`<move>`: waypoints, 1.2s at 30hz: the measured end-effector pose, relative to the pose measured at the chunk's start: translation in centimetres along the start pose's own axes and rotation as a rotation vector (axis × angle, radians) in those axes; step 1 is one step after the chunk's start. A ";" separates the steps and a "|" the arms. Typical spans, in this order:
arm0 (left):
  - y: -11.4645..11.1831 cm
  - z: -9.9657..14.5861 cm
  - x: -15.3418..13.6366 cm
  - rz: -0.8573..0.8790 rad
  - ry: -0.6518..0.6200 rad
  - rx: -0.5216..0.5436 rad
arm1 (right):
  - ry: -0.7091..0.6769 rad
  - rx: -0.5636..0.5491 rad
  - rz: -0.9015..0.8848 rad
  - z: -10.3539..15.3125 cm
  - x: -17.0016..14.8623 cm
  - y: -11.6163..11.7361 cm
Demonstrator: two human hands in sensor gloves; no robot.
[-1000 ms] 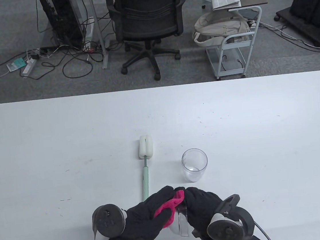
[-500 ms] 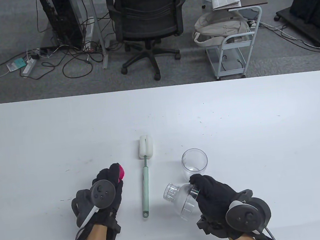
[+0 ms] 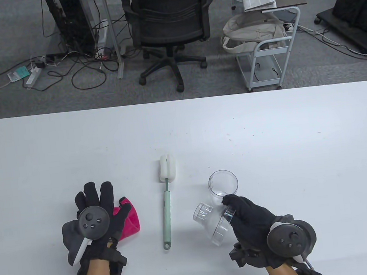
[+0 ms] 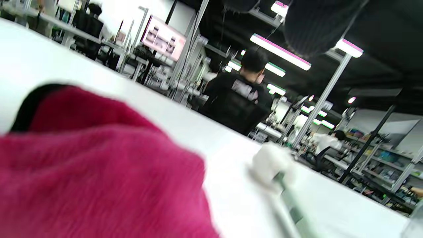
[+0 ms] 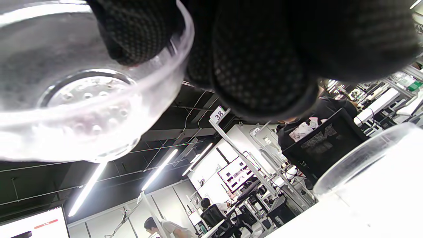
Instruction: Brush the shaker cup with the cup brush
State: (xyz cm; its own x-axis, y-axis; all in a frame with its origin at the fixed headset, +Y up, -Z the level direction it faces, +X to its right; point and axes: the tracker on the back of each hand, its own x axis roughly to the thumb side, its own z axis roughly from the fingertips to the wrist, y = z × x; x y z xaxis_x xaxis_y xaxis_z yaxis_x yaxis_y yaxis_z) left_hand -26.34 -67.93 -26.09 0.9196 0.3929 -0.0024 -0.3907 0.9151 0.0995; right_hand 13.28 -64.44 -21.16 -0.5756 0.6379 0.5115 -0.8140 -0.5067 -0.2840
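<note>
The cup brush (image 3: 166,201) lies on the white table (image 3: 182,127), white sponge head away from me, pale green handle toward me; it shows blurred in the left wrist view (image 4: 281,185). A clear cup (image 3: 223,186) stands upright to its right. My right hand (image 3: 246,219) grips a clear domed shaker lid (image 3: 213,222) by its rim, tilted just in front of the cup; the lid fills the right wrist view (image 5: 82,99). My left hand (image 3: 95,207) has its fingers spread over a pink cloth (image 3: 128,220) on the table, left of the brush.
An office chair (image 3: 170,23), a small cart with a bag (image 3: 258,42) and floor cables stand beyond the table's far edge. The cup rim (image 5: 363,155) sits close beside the right hand.
The hands parted from the table's front middle. The left hand carried the pink cloth leftward, laid it down and spread its fingers. The right hand carried the clear lid rightward, toward the cup.
</note>
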 end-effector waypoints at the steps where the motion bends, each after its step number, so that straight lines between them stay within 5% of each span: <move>1: 0.4 0.3 0.5 -0.008 -0.025 0.027 | 0.004 0.007 -0.006 0.0 -0.1 0.0; 4: 1.9 2.0 3.2 0.016 -0.170 0.120 | 0.007 0.017 -0.009 -0.1 -0.2 0.2; 6: 1.7 2.8 5.6 0.125 -0.292 0.093 | -0.001 0.029 0.008 -0.2 -0.2 0.4; 11: -1.9 3.8 12.2 0.480 -0.462 -0.236 | -0.055 0.016 0.171 -0.1 0.3 1.3; 15: -3.1 2.6 15.0 0.697 -0.377 -0.369 | -0.087 0.034 0.170 0.0 0.3 1.5; 17: -3.1 1.6 15.8 0.628 -0.406 -0.365 | -0.088 0.114 0.048 -0.3 -0.2 1.1; 20: -3.2 0.4 16.9 0.528 -0.462 -0.308 | 0.017 0.406 -0.277 -1.1 -2.4 0.9; 22: -4.3 -0.4 17.8 0.479 -0.485 -0.320 | 0.081 0.382 -0.410 -1.1 -4.1 0.8; 24: -5.6 -1.2 18.6 0.461 -0.505 -0.310 | 0.119 0.296 -0.352 -1.2 -5.1 0.7; 28: -8.3 -3.0 20.3 0.395 -0.492 -0.338 | 0.140 0.317 -0.031 -1.5 -6.8 0.7; 32: -9.8 -4.2 20.8 0.403 -0.490 -0.327 | 0.222 0.334 -0.161 -1.7 -8.4 1.1; 36: -11.1 -4.9 20.4 0.414 -0.470 -0.360 | 0.235 0.381 -0.107 -1.7 -9.1 1.8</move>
State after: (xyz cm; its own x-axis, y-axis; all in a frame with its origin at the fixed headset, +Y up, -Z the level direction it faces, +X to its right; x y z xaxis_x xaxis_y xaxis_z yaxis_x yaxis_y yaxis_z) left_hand -3.45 -69.67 -32.08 0.5819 0.7076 0.4009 -0.6260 0.7044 -0.3345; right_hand 16.87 -70.20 -27.70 -0.5276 0.7904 0.3114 -0.8084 -0.5798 0.1018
